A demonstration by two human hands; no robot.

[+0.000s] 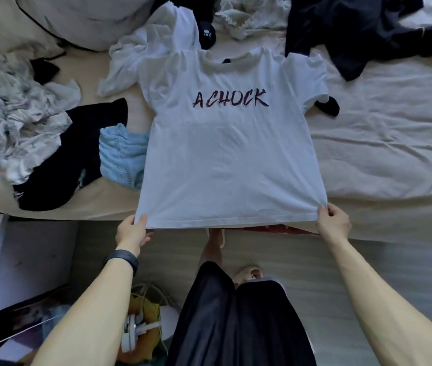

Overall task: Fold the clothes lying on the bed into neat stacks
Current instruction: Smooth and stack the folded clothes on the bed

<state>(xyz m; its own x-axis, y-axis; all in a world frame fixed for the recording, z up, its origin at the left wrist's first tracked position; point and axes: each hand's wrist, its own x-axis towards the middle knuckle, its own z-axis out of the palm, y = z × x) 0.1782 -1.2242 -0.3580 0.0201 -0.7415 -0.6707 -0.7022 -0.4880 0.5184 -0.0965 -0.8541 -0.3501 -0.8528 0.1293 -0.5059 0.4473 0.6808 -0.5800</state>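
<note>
**At bed's near edge: tee flat, both hem corners pinched**

L hand (133, 231) pinches the hem's left corner, thumb on top, fingers under, w/ a black wristband (123, 258) behind it. R hand (332, 220) pinches the right corner, and the cloth puckers at that grip. Between them the white T-shirt (230, 154) lies print-up on the bed (381, 154), collar toward the far side, hem just past the near edge. Its left side overlaps a blue knit (122, 157). A black garment (77, 143) lies beyond that, a white top (156, 46) by the left shoulder, and dark clothes (355, 30) toward the far right corner.

Step looks like smoothing before the fold. No stacks in view, so prob. early. To do it well:
- pull both corners evenly & low, hem square to the edge
- avoid dragging the blue knit along
- fold the sleeves in only once the front is wrinkle-free
</note>
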